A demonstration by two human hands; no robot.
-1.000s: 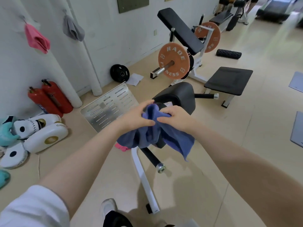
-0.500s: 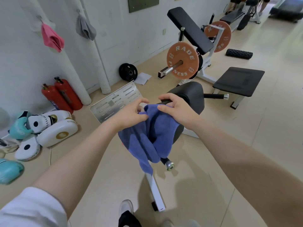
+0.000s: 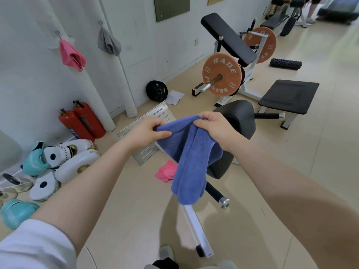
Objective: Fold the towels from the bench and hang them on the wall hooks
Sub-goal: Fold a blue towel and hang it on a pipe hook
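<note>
A blue towel [image 3: 191,162] hangs in front of me, folded lengthwise and held up by its top edge. My left hand [image 3: 147,131] pinches the left end of that edge, and my right hand [image 3: 215,126] grips the right end. Behind the towel stands the black padded bench [image 3: 240,121]. On the floor under the bench lies a pink towel [image 3: 167,172]. Another pink towel [image 3: 71,55] and a grey towel [image 3: 108,42] hang from hooks on the white wall at upper left.
Two red fire extinguishers [image 3: 83,123] stand by the wall. Boxing pads [image 3: 71,162] and teal gloves [image 3: 17,212] lie at left. A perforated metal plate [image 3: 147,129], a black weight disc [image 3: 157,91], an orange-plate barbell rack [image 3: 223,76] and a flat black bench [image 3: 289,96] surround me.
The bunched blue towel has been lifted off the bench and now hangs long and folded. My hands moved slightly apart along its top edge. The view shifted, revealing the pink towel on the floor.
</note>
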